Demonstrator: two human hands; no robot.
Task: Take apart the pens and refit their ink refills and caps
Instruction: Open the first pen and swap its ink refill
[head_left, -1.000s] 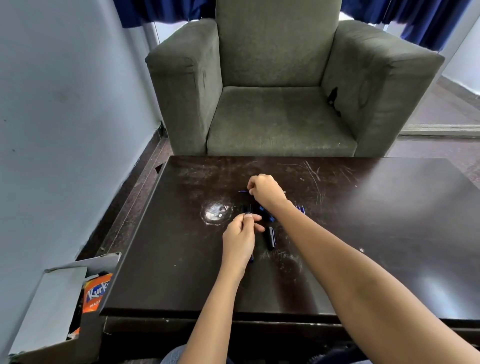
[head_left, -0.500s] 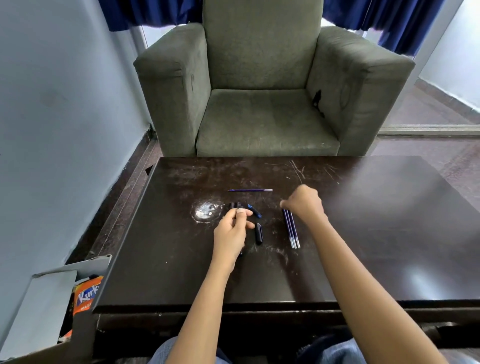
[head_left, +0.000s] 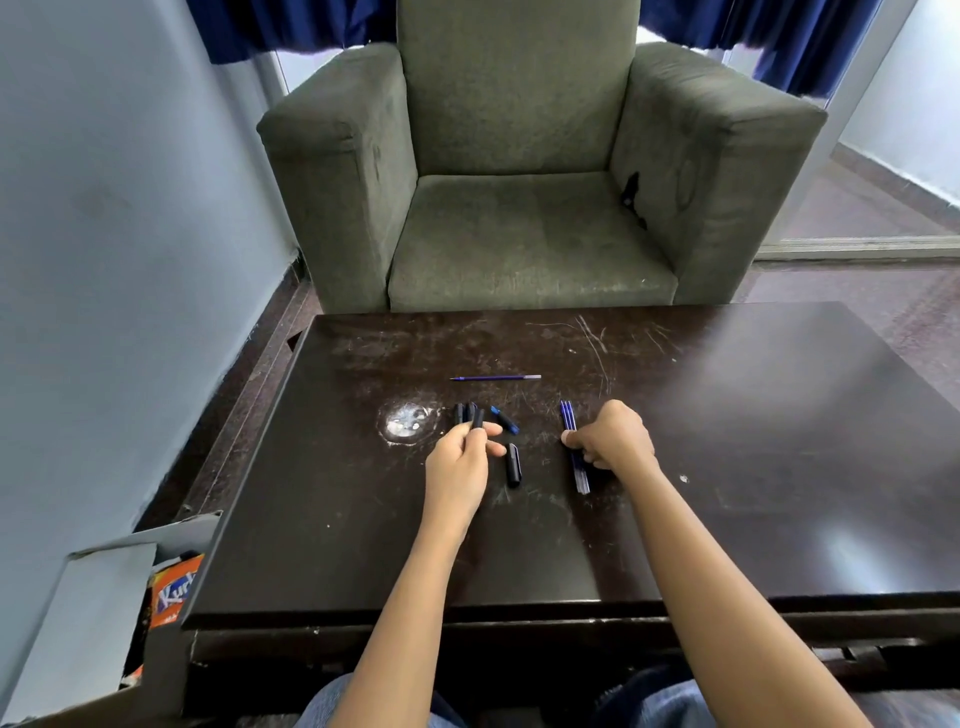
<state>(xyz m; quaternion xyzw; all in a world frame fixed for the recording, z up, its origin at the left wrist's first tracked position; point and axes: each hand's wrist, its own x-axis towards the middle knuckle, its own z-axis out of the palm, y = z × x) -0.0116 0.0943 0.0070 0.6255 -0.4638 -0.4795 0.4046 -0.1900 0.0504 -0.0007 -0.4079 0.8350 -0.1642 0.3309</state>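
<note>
- We are in the refitting step, as we judge it: the pens lie in parts near the middle of the surface (head_left: 779, 467), and none looks whole.
- Our left hand (head_left: 460, 467) is closed on a short black cap (head_left: 477, 418), pinched between thumb and fingertips just above the surface.
- Our right hand (head_left: 615, 441) rests curled on a bundle of refills (head_left: 575, 452); its fingers press on their middle, but we cannot tell whether they grip the bundle or only touch it.
- The refills lie side by side, pointing from the near edge toward the far edge, their ends showing beyond the hand on both sides.
- One single refill (head_left: 496, 378) lies apart, closer to the far edge and parallel to it.
- More black pieces (head_left: 462, 412) stand in a small cluster just beyond our left hand, with a blue-tipped piece (head_left: 505, 420) beside them and a black barrel piece (head_left: 513, 465) between our two hands.
- The next move, in our view, calls for freeing one refill from the bundle and bringing it to a barrel; thin rods packed together are likely to roll or come up together.
- A pale worn patch (head_left: 408, 422) marks the surface left of the parts; it blocks nothing.
- A green armchair (head_left: 519, 182) stands past the far edge, and an orange packet (head_left: 174, 597) sits in a box by the near left corner, both well clear of the work.
</note>
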